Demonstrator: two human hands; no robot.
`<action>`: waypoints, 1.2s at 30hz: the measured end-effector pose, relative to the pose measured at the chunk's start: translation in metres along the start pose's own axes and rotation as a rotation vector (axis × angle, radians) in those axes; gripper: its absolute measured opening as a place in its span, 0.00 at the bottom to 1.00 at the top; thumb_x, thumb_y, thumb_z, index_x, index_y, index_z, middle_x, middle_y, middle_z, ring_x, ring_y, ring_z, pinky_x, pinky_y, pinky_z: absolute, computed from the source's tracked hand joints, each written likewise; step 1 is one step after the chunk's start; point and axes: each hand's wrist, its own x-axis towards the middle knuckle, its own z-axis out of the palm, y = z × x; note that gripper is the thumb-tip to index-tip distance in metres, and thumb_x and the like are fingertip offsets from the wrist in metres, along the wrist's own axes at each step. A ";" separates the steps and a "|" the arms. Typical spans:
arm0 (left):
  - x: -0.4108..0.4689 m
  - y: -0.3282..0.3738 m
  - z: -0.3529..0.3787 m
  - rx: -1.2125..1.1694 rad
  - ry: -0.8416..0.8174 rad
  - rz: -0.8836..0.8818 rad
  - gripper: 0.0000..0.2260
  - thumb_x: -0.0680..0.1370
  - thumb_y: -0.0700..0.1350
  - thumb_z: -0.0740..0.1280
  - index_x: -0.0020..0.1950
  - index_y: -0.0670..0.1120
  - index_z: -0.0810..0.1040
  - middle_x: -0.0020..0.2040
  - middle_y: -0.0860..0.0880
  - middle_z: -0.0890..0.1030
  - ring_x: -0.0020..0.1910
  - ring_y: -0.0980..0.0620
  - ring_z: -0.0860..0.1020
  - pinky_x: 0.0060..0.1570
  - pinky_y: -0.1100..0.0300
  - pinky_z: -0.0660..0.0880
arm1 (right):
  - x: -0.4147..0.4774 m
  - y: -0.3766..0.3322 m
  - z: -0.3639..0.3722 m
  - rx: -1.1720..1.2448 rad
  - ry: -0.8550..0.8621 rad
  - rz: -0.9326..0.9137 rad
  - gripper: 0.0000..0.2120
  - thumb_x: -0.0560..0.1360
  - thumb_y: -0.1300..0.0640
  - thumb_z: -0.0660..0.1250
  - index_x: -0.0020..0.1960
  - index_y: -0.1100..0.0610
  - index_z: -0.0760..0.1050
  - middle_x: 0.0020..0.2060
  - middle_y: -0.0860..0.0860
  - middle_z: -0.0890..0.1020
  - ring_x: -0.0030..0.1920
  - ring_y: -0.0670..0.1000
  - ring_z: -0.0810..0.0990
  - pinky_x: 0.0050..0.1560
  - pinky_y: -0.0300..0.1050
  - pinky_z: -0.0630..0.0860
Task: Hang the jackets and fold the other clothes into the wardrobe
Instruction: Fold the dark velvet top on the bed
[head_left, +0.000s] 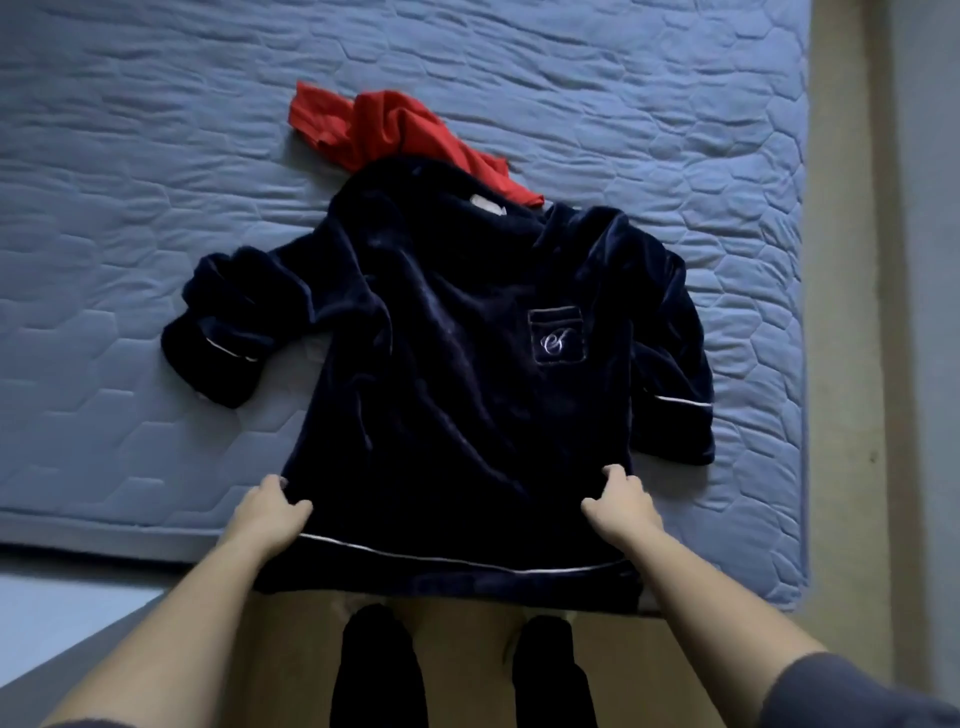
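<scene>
left hand (272, 512): fingers curled, pinching the top's left edge above the hem
red cloth (384, 127): crumpled, well beyond the fingers, partly under the top's collar
top (457, 364): navy, spread on the bed (156, 260) between both hands' fingers
right hand (621, 501): fingers curled, pinching the right edge

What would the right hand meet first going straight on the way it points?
More of the dark navy velvet top it grips: the right hand points up-left across its front. The crumpled red cloth lies further on, roughly in line.
</scene>
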 end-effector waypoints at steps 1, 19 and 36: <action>0.008 0.004 -0.008 -0.009 0.008 0.014 0.22 0.77 0.48 0.64 0.69 0.42 0.66 0.66 0.39 0.72 0.60 0.39 0.73 0.53 0.51 0.71 | 0.000 -0.017 -0.002 -0.010 -0.014 -0.064 0.25 0.76 0.53 0.61 0.72 0.53 0.60 0.67 0.55 0.67 0.64 0.58 0.70 0.62 0.54 0.71; 0.220 -0.027 -0.140 -1.374 0.147 -0.103 0.09 0.76 0.41 0.67 0.56 0.42 0.76 0.54 0.40 0.80 0.46 0.46 0.79 0.45 0.55 0.76 | 0.076 -0.392 0.088 -0.505 0.594 -0.730 0.30 0.74 0.53 0.64 0.75 0.48 0.59 0.75 0.51 0.61 0.76 0.56 0.55 0.72 0.63 0.47; 0.270 -0.281 -0.255 -1.460 0.355 -0.315 0.13 0.79 0.52 0.64 0.61 0.48 0.74 0.52 0.47 0.78 0.51 0.47 0.76 0.52 0.50 0.74 | 0.024 -0.519 0.198 -0.620 0.268 -1.081 0.32 0.76 0.35 0.51 0.77 0.43 0.51 0.78 0.48 0.44 0.77 0.57 0.39 0.71 0.69 0.44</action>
